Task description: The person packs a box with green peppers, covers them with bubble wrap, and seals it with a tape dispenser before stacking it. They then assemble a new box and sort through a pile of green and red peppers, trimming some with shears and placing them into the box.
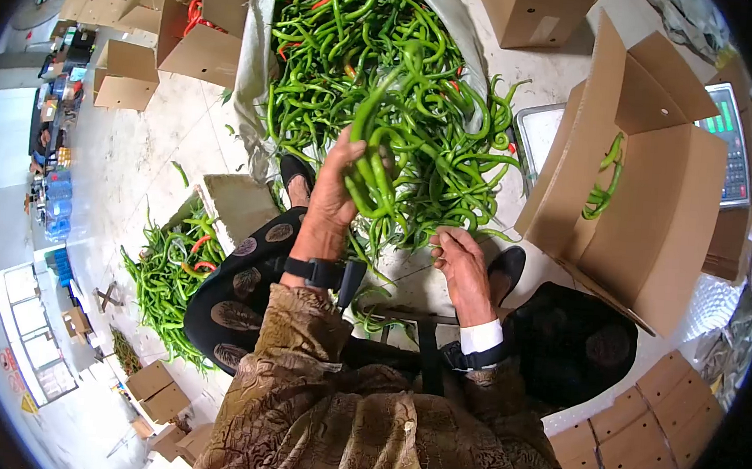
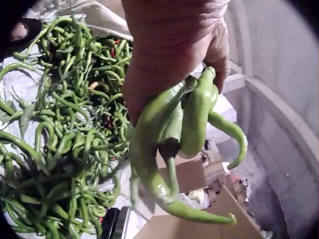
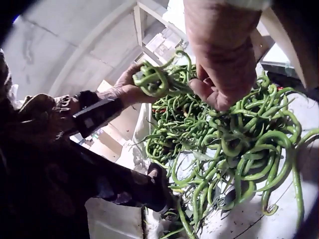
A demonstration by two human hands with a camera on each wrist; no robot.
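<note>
My left hand (image 1: 333,195) is raised over the near end of a large heap of green chili peppers (image 1: 324,100), gripping a bunch of long green chili peppers (image 1: 378,175). In the left wrist view these held peppers (image 2: 149,137) hang below the palm, one with a long curved tip. My right hand (image 1: 462,271) is at the heap's near right edge, its fingers loosely curled with nothing visible between them. From the right wrist, its fingertips (image 3: 219,101) overlap the loose peppers (image 3: 249,154) spilling onto the floor.
A white sack (image 1: 256,78) surrounds the heap. At right, an open cardboard box (image 1: 656,219) with a few peppers leans by a scale (image 1: 727,146). Another pepper pile (image 1: 163,281) lies left of my knee. More cartons (image 1: 201,48) stand at upper left, and flat cartons (image 1: 641,436) lie lower right.
</note>
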